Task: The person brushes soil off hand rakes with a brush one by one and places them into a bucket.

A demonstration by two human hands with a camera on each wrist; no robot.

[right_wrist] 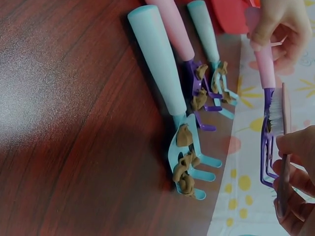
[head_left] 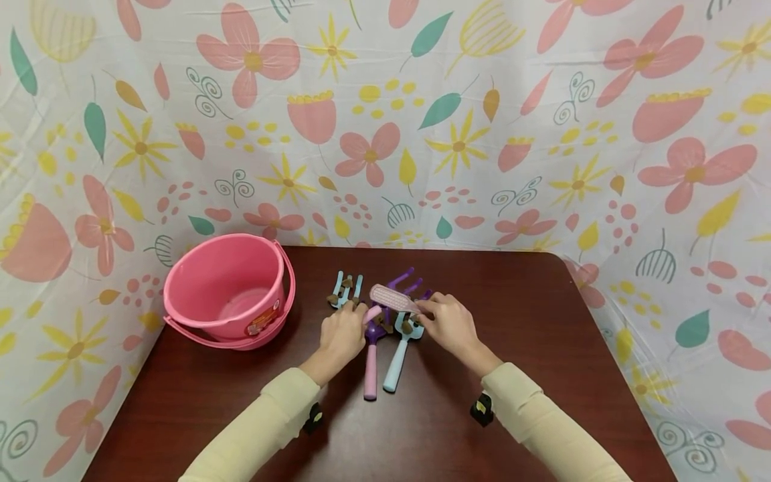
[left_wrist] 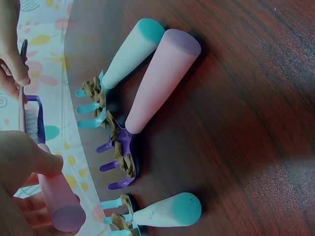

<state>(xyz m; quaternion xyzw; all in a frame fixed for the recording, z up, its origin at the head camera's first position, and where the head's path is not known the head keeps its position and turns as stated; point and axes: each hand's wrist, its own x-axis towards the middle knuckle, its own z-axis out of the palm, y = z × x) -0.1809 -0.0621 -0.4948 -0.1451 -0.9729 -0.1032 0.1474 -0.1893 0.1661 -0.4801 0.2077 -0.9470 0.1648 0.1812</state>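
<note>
In the head view my left hand (head_left: 345, 331) grips the pink handle (left_wrist: 60, 199) of a small purple hand fork (right_wrist: 266, 142), raised above the table. My right hand (head_left: 448, 321) holds a pink scrub brush (head_left: 393, 298), its white bristles (right_wrist: 276, 113) turned to the fork's purple head and apparently touching it. Below lie a light blue fork (right_wrist: 184, 157), a purple fork with a pink handle (head_left: 370, 375) and another light blue fork (head_left: 345, 284). Brown, clay-like lumps (right_wrist: 186, 183) cling to their heads. The brush partly hides the held fork's head in the head view.
A pink bucket (head_left: 225, 288) with its handle lowered stands on the left of the dark wooden table (head_left: 518, 308). Behind the table hangs a white curtain (head_left: 385, 201) with a flower print.
</note>
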